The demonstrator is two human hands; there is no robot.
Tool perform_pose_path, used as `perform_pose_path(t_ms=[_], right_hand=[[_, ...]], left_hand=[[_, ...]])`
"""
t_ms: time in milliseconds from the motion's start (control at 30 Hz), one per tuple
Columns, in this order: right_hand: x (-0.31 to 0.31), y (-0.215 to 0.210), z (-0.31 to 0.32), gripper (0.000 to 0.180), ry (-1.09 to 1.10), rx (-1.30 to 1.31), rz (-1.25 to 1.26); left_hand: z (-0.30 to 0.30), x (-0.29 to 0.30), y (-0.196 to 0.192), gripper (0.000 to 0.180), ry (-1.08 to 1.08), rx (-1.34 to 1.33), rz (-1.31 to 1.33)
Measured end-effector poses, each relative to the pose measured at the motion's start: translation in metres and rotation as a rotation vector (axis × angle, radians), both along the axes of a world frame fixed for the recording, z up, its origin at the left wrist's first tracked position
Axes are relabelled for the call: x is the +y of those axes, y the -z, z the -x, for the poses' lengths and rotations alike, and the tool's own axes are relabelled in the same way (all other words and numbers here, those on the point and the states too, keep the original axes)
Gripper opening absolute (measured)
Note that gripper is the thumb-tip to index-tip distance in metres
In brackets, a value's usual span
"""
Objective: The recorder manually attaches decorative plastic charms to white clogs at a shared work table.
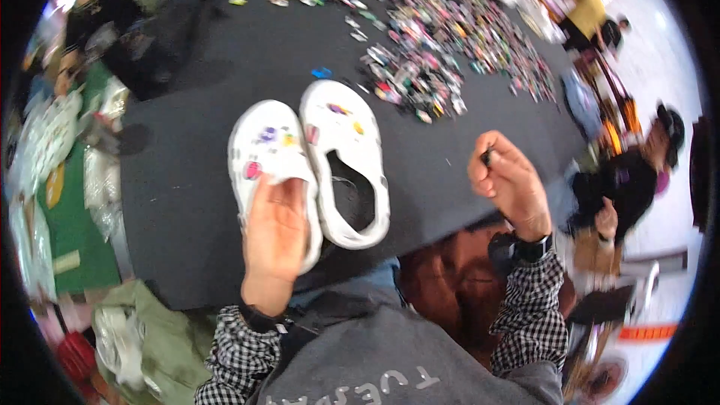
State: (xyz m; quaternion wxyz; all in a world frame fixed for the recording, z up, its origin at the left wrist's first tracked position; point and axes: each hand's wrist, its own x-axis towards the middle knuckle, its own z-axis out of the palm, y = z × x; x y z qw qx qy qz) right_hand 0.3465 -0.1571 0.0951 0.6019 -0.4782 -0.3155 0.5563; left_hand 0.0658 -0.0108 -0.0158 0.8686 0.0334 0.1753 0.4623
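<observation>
1. While our right hand is raised over the near right part of the black table, apart from the shoes, we pinch a small dark piece between thumb and fingertips; the other fingers curl in, and we cannot tell exactly what the piece is.
2. Our left hand is at the foot opening of the left white clog, its fingers extended close together and reaching partly inside; blur keeps us from telling how firmly we grip.
3. The right white clog lies just beside it, toe pointing away from us; both clogs bear colourful charms on their uppers.
4. We judge the step in hand to be decorating the clogs, with loose charms heaped beyond them.
5. The next move probably calls for carrying the pinched piece leftward, lining it up with a vent hole and steadying the clog from inside.
</observation>
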Motion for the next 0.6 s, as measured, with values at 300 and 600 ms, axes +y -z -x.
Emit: perform_pose_path(t_ms=[300, 600], right_hand=[[-0.288, -0.012, -0.019, 0.018, 0.809, -0.352, 0.339], [-0.269, -0.135, -0.109, 0.038, 0.576, -1.019, 0.416]], left_hand=[[0.009, 0.001, 0.009, 0.031, 0.073, 0.14, -0.101], [0.026, 0.018, 0.019, 0.032, 0.207, 0.07, -0.174]])
